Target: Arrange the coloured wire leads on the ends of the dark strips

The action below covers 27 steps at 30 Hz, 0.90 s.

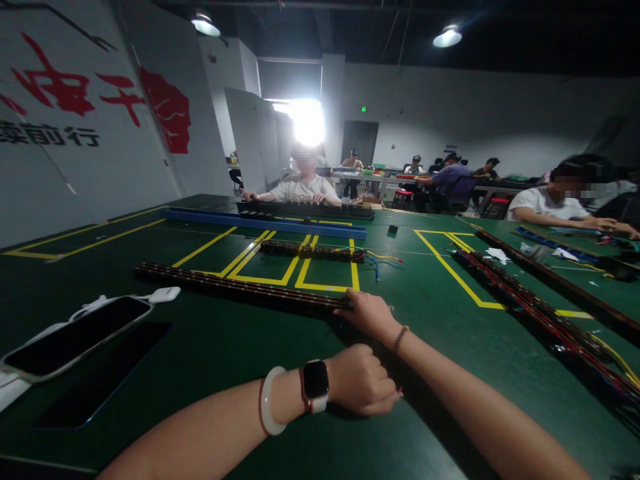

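Observation:
A long dark strip (240,287) with lines of small light dots runs across the green table in front of me. My right hand (373,317) has its fingers closed around the near right end of it, covering that end. Closer to me, my left hand (363,381) is curled with the knuckles up, low over the table and apart from the strip. A tiny reddish tip shows at its fingers; what they hold, if anything, is too small to name. A smartwatch (315,379) and a pale bangle (273,401) are on my left wrist.
Beyond the strip lies a shorter dark bundle (310,251) with coloured wires, then a blue channel (265,222). Two phones (80,337) (107,373) are at left. Wired bundles (530,300) lie at right. A person (310,189) sits opposite, another (550,207) at right.

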Tool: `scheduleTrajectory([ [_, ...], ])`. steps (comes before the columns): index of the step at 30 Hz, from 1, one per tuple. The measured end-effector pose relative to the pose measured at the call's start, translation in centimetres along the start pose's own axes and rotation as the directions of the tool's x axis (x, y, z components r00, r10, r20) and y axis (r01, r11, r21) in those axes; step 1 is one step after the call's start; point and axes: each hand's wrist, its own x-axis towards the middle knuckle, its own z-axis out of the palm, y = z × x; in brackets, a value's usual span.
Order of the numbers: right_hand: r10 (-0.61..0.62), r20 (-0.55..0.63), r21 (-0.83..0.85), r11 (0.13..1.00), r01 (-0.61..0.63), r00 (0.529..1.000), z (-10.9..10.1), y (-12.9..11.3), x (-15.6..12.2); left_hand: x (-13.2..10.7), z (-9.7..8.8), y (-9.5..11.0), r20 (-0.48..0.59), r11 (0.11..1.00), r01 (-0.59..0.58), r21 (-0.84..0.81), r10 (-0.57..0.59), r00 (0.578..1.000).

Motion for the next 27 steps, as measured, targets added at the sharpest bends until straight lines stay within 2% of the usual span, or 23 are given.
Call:
scheduleTrajectory([
  [3,0.033,-0.076,0.006,0.999,-0.033,0.997,-0.6,2.3,1.0,0.0,0.1,-0.1,-0.004,1.000,0.010,-0.003,-0.010,1.000],
  [7,0.098,-0.206,0.005,0.995,-0.099,0.974,-0.9,7.4,2.2,0.0,0.1,-0.1,0.029,1.000,0.000,0.010,0.000,1.000],
  [11,0.195,-0.332,-0.005,0.978,-0.209,0.923,-0.4,13.3,2.0,0.1,0.0,-0.1,-0.020,0.999,-0.040,0.022,0.041,0.999],
  [15,0.330,-0.367,0.074,0.942,-0.327,0.870,0.7,18.1,1.1,0.4,-0.1,-0.2,-0.033,0.999,-0.048,0.023,0.049,0.998],
  [18,0.432,-0.349,0.130,0.901,-0.414,0.832,2.1,19.9,0.9,0.6,-0.1,-0.3,-0.038,0.998,-0.058,0.009,0.058,0.998],
  [22,0.483,-0.346,0.080,0.869,-0.488,0.804,3.5,20.4,1.9,0.6,-0.2,-0.5,-0.002,0.999,-0.049,-0.006,0.049,0.999],
  [24,0.485,-0.335,0.042,0.864,-0.501,0.808,3.4,20.5,2.4,0.5,0.0,-0.6,0.012,0.999,-0.042,-0.018,0.043,0.999],
  [27,0.495,-0.312,0.005,0.855,-0.519,0.811,2.1,21.5,1.8,0.4,0.6,-0.7,-0.001,0.999,-0.032,-0.018,0.032,0.999],
])
